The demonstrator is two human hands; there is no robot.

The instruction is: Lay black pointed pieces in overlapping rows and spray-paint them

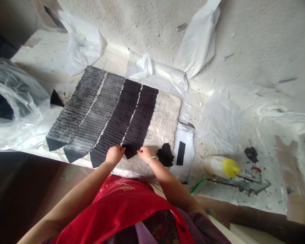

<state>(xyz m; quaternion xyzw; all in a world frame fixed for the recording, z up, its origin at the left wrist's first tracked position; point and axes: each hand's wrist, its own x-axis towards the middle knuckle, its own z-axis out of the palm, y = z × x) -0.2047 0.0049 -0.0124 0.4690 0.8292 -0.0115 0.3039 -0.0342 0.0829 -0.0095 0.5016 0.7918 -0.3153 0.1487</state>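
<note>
Four columns of overlapping dark pieces lie on a whitish cloth-covered board [165,115]. The two left columns [76,105] look speckled grey-white; the two right ones [144,112] are plain black. At the near end of the rightmost column, my left hand [115,154] pinches the left corner of a black pointed piece [130,151]. My right hand [146,154], with a bracelet at the wrist, pinches that piece's right corner. Just right of my right hand sits a small heap of black pieces [165,155]. A black strip [181,153] lies on white paper beside it.
A spray gun [246,185] with a green hose [199,185] and a yellow-capped bottle [218,166] lie on the right. Crumpled dark material [251,154] is behind them. Clear plastic [27,101] bulges at the left. A rough wall [256,40] rises behind, with plastic sheets.
</note>
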